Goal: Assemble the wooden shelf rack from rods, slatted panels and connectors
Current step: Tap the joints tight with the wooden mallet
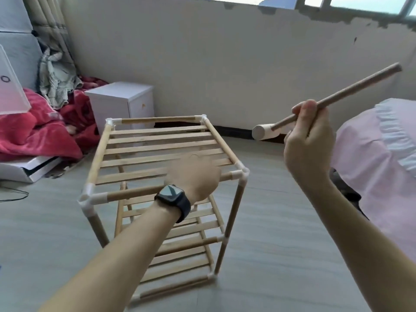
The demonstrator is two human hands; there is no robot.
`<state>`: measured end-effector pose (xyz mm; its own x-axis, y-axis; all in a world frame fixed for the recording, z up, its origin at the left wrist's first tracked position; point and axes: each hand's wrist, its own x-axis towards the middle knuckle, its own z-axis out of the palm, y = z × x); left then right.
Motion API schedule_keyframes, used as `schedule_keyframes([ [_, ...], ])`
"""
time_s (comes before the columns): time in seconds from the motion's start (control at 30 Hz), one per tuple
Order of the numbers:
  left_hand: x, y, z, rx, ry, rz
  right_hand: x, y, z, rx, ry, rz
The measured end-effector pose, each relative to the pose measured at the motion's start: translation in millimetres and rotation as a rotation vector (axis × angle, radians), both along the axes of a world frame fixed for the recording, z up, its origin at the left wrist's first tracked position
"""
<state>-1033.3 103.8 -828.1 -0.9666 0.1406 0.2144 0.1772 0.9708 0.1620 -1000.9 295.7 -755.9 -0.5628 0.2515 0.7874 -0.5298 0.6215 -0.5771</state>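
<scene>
The wooden shelf rack stands upright on the floor in the middle of the view, with slatted panels on its tiers and white connectors at the corners. My left hand, a watch on its wrist, is over the top tier's front rod; it is motion-blurred, so its fingers are unclear. My right hand is raised to the right of the rack and grips the handle of a wooden mallet, whose head points left above the rack's right side.
A white cabinet stands behind the rack against the wall. Red bedding and a white box lie at the left. A pink-covered bed fills the right side. A thin cable lies on the grey floor.
</scene>
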Motion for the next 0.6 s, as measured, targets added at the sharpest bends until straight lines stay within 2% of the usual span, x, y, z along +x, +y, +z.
schedule_keyframes([
  [0.1, -1.2, 0.8, -1.6, 0.008, 0.013, 0.003, 0.4, -7.9, -23.0, 0.293, -0.251, 0.094],
  [0.2, -2.7, 0.4, -2.3, 0.021, 0.027, -0.009, -6.6, -2.2, -18.7, 0.077, 0.0, -0.01],
  [0.23, -3.9, -0.1, -2.3, 0.028, 0.027, -0.008, -7.5, -2.5, -18.8, 0.076, 0.04, -0.032],
  [0.33, -6.3, -1.3, -2.6, 0.028, 0.007, -0.001, -6.4, -5.6, -29.5, 0.316, -0.237, 0.067],
  [0.37, -5.7, -0.7, -3.2, 0.024, -0.001, -0.006, -6.5, -3.7, -29.8, 0.268, -0.238, 0.059],
  [0.43, -5.2, -1.0, -3.5, 0.015, 0.008, -0.009, -7.4, -0.3, -22.2, 0.033, -0.027, -0.015],
  [0.47, -6.1, -1.5, -3.6, 0.014, 0.012, -0.009, -7.2, 0.5, -21.9, -0.006, 0.049, -0.038],
  [0.5, -7.1, -1.7, -3.8, 0.016, 0.012, -0.01, -6.0, -1.5, -24.7, 0.047, 0.021, -0.033],
  [0.57, -7.7, -1.9, -3.8, 0.014, 0.011, -0.006, -4.6, -6.8, -36.4, 0.275, -0.231, 0.05],
  [0.6, -7.3, -1.4, -4.3, 0.007, 0.011, -0.009, -2.8, -5.0, -38.6, 0.295, -0.332, 0.077],
])
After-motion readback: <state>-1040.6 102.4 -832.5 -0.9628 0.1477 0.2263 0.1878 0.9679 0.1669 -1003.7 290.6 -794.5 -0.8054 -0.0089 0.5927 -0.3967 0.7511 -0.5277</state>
